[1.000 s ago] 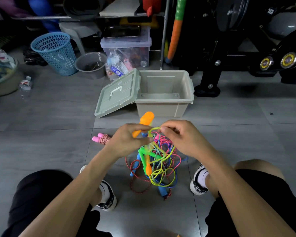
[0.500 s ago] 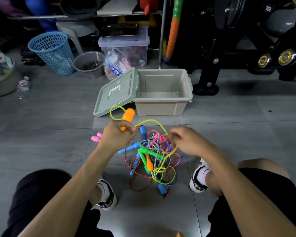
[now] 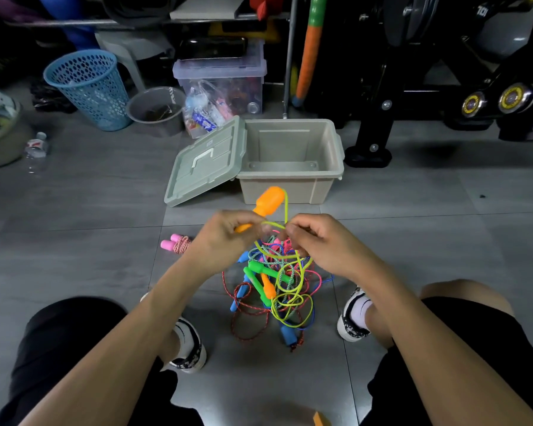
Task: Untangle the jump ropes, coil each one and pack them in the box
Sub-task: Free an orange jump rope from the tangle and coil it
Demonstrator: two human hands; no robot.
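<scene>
An orange handle (image 3: 266, 204) is being gripped by the left hand (image 3: 225, 238), fingers curled round its lower end, its thick end sticking up toward the box (image 3: 290, 162). The yellow rope (image 3: 286, 207) is being pinched by the right hand (image 3: 323, 244) just beside the left, thumb and fingertips closed on the cord where it loops down from the handle's top. Both hands are being held above the tangle (image 3: 274, 290), which is lying on the floor (image 3: 74, 210) between the two shoes: yellow, pink, blue, red and teal cords being crossed over one another, with green, blue and a second orange handle caught among them. A pink-handled rope (image 3: 176, 243) is lying already coiled on the floor, left of the left wrist. The box is standing open beyond the hands, nothing being seen inside it, and its lid (image 3: 206, 161) is being propped against its left side.
</scene>
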